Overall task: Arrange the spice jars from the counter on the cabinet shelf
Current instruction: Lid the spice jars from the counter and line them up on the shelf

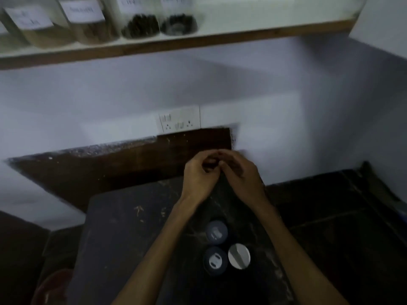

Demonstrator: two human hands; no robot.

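Grip status: left hand (199, 177) and right hand (239, 172) meet fingertip to fingertip over the far tabletop (123, 238), fingers curled; whether they pinch anything, can't tell. Three spice jars (217, 233) stand upright nearer the body, between the forearms, lids up. Shelf (242, 38) sits high and far, four jars already at its left. Next pick likely means pulling back and down; either hand is about equally close.

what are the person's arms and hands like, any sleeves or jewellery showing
Both forearms are bare up to the frame's bottom edge, with no sleeve in view. The left hand and right hand wear no gloves, and no watch or bracelet shows at either wrist. The picture is too blurred to rule out rings.
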